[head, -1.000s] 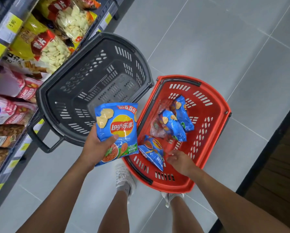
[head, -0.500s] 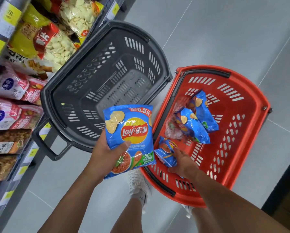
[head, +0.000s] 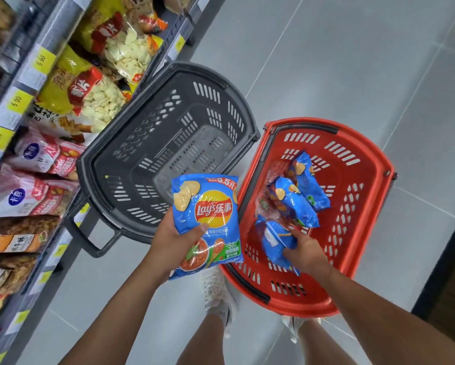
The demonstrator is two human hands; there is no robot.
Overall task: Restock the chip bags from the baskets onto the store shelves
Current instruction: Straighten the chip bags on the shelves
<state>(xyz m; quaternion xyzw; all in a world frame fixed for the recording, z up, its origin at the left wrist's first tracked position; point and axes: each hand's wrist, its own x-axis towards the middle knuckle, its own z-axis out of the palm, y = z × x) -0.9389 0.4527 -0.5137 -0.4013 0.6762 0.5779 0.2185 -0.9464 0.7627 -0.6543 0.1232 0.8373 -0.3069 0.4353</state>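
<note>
The left basket (head: 142,133) sits beside the shelves (head: 18,77) (at their foot), the right basket (head: 353,219) just right of it — loose bags (head: 295,206) inside. The left hand (head: 168,238) holds a raised bag (head: 208,212) over the gap between them; the right hand (head: 308,251) holds a second bag (head: 274,241) in the right basket.

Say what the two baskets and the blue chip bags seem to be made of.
Apparently rigid moulded plastic, satin finish: grey basket and red basket, by slotted walls and thick rims. Thin glossy printed film, probably plastic: large chip bag in the left hand and small chip bag gripped by the right hand, by creases and glare.

Black basket (head: 152,127), red basket (head: 313,304), tiled floor (head: 339,61)
</note>
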